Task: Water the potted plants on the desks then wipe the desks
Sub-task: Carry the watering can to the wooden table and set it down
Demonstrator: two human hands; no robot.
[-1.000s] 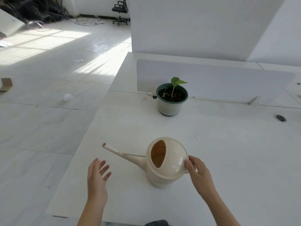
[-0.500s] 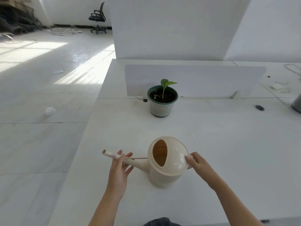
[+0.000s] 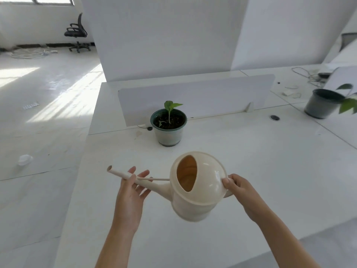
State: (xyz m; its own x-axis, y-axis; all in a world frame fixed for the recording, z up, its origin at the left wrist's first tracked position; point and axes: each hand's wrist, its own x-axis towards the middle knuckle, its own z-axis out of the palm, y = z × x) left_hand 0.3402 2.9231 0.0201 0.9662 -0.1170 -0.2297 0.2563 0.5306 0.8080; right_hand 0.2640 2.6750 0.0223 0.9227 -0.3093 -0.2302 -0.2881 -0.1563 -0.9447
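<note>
- The cream plastic watering can [image 3: 199, 187], round-bodied with a domed top and an oval filling hole showing a tan inside, was held above the near part of the white desk [image 3: 260, 171], in front of the person.
- Its long thin spout [image 3: 123, 175] ran out to the left and slightly up, so the can's long axis lay roughly left to right across the view; a slim brace rod joined the spout to the body. The body looked tipped a little, its base facing down and toward the camera.
- The left hand [image 3: 130, 192] was open under the spout, fingers spread and loosely cupped, with the thumb and forefinger touching the spout from either side rather than clamped on it.
- The right hand [image 3: 238, 189] was closed on the handle at the can's right side; the handle itself was mostly hidden behind the fingers.
- Beyond the can, well apart from it, a small green-rimmed pale plastic pot [image 3: 169, 128] with a young green seedling stood upright on the desk, just before a low white divider panel [image 3: 202, 95].
- At the far right a dark plastic pot [image 3: 321, 103] with larger green leaves stood on the neighbouring desk.
</note>
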